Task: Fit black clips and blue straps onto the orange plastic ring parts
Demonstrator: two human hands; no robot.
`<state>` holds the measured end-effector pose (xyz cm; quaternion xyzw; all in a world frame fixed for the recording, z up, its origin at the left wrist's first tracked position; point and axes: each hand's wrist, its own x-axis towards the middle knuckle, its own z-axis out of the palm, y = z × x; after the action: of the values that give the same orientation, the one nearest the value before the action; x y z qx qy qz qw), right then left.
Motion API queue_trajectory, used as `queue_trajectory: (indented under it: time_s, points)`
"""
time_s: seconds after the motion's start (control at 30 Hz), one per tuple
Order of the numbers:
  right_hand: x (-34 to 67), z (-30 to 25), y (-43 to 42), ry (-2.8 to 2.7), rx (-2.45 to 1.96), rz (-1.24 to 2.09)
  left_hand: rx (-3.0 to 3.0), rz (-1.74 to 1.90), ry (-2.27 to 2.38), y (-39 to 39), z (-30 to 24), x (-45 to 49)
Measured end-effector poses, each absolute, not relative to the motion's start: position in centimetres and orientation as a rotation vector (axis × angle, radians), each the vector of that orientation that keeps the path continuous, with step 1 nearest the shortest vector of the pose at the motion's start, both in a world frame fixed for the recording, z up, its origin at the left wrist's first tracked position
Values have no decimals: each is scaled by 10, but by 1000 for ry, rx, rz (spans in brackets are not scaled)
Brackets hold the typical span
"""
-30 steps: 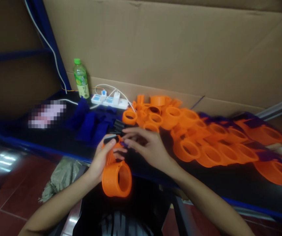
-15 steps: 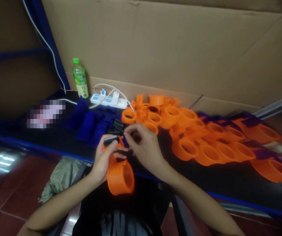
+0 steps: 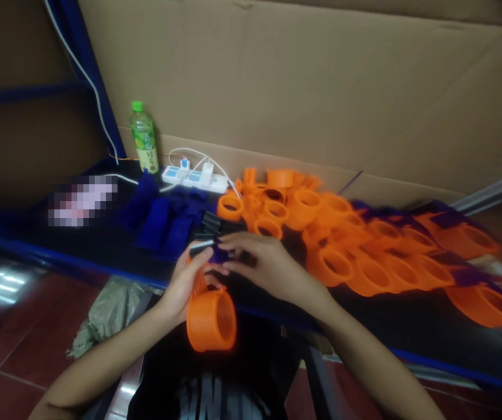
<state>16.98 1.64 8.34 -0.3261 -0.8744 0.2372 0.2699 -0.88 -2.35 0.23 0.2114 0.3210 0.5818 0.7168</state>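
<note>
My left hand (image 3: pixel 181 287) is closed round the handle end of an orange plastic part with a wide ring (image 3: pixel 211 319), which hangs below the fingers. A black piece with a pale, shiny top edge (image 3: pixel 201 247) sits at the upper end of that part, under my left thumb. My right hand (image 3: pixel 262 259) pinches a small dark blue piece (image 3: pixel 220 253) against that same end. Its exact shape is hidden by the fingers. Just beyond the hands lie several black pieces (image 3: pixel 212 221).
Several orange ringed parts (image 3: pixel 332 265) cover the table's right side, some with dark blue ends. Blue pieces (image 3: pixel 157 224) lie on the left, near a blurred-out object (image 3: pixel 82 201). Behind stand a green-capped bottle (image 3: pixel 145 140), a white power strip (image 3: pixel 196 178) and a cardboard wall (image 3: pixel 286 81).
My right hand has moved its fingertips in against the upper end of the orange part, and the dark blue piece now shows there. The orange ring has shifted slightly left.
</note>
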Motion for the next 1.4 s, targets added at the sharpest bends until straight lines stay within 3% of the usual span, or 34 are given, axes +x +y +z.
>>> queue_trajectory:
  time_s: [0.27,0.77,1.4]
  points:
    - [177,81,9,-2404,-797,506,553,1217,692,-31,12,-9]
    - [184,74,7,-2252,-910,706,471,1116,723,-31,15,-12]
    - [191,68,-8,-2407,-745,228,608,1086,768,-44,17,-8]
